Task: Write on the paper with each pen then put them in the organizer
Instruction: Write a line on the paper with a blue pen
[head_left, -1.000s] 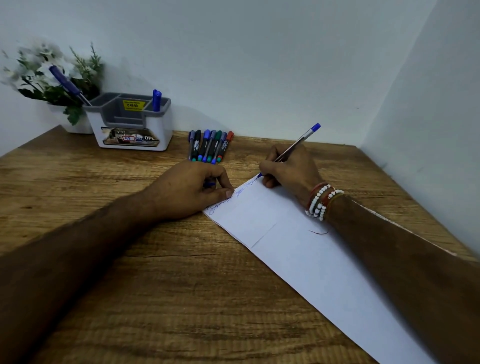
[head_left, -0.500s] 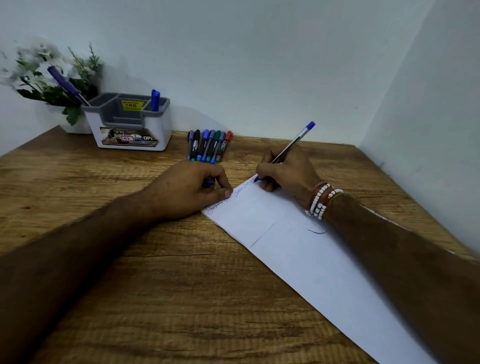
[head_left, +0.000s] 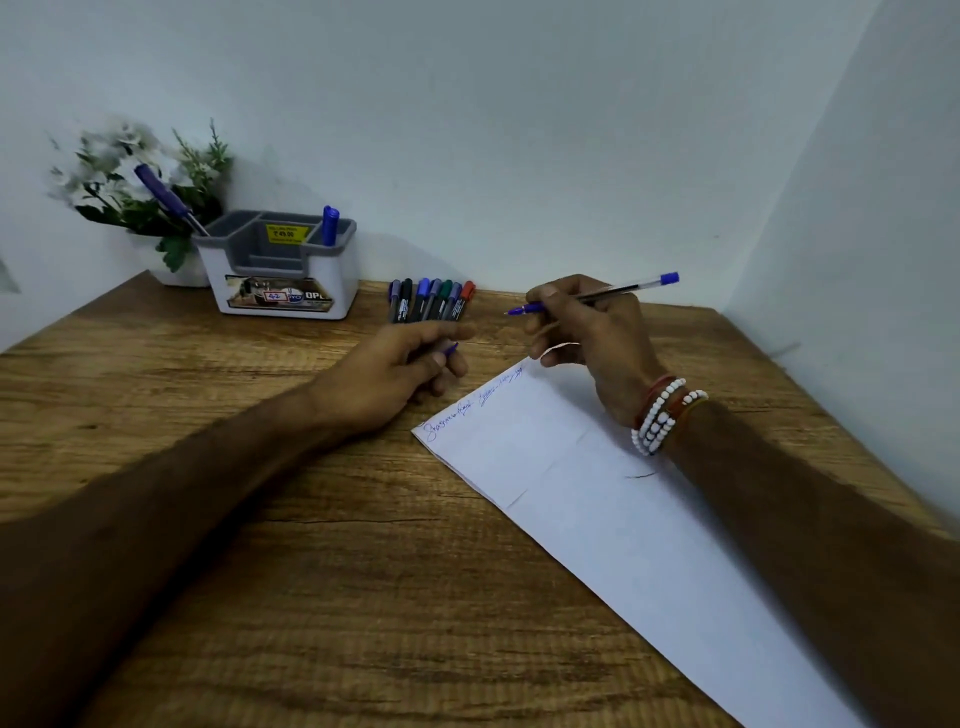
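Note:
My right hand (head_left: 592, 332) holds a clear blue ballpoint pen (head_left: 618, 289) lifted off the paper, lying nearly level with its tip pointing left. My left hand (head_left: 395, 369) hovers left of the paper's top corner and pinches a small blue pen cap (head_left: 451, 348). The white paper (head_left: 623, 519) lies diagonally on the wooden desk, with blue handwriting along its top edge. Several capped markers (head_left: 431, 301) lie side by side near the wall. The white and grey organizer (head_left: 280, 270) stands at the back left with two blue pens in it, one (head_left: 165, 197) leaning left and one (head_left: 330, 224) upright.
A white pot of artificial flowers (head_left: 140, 176) stands behind the organizer in the left corner. Walls close the desk (head_left: 311, 571) at the back and on the right. My right wrist wears bead bracelets (head_left: 662, 415).
My right hand has lifted the pen from the paper and turned it level. My left hand has come off the paper's corner and moved up, showing the blue cap.

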